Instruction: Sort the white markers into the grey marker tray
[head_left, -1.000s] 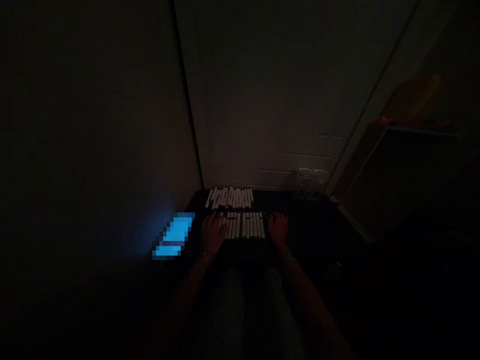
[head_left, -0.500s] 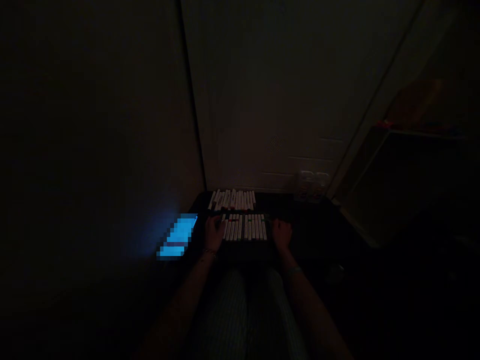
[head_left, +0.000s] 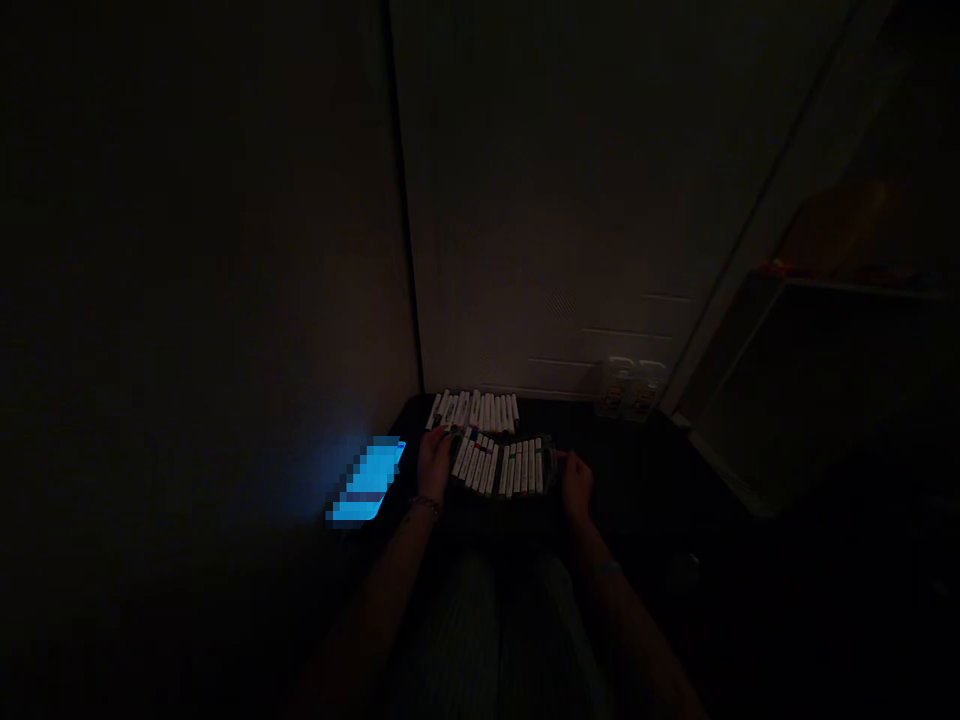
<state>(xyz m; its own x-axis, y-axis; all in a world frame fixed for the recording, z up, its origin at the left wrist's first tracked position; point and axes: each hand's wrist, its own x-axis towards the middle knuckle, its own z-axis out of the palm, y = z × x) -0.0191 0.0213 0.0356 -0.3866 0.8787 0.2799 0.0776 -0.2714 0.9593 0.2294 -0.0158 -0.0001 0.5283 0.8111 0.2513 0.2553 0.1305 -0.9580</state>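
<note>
Two groups of white markers (head_left: 476,462) with coloured bands sit side by side in a dark marker case (head_left: 551,463), which sags at its middle. Closed at the case's left end is my left hand (head_left: 433,462); its fingertips are partly hidden in the dark. My right hand (head_left: 577,484) grips the right end with its fingers curled. Behind the case, on the dark tabletop (head_left: 637,470), lies another row of white markers (head_left: 480,409), some a little askew.
A lit blue screen (head_left: 367,485), pixelated, lies at the table's left edge. Two clear containers with handles (head_left: 630,390) stand against the back wall (head_left: 555,200). A shelf-like unit (head_left: 825,290) is on the right. The room is very dark.
The flat row of markers now bends into a shallow V as both hands hold the case's ends. My right hand has turned and closed. The view has shifted slightly.
</note>
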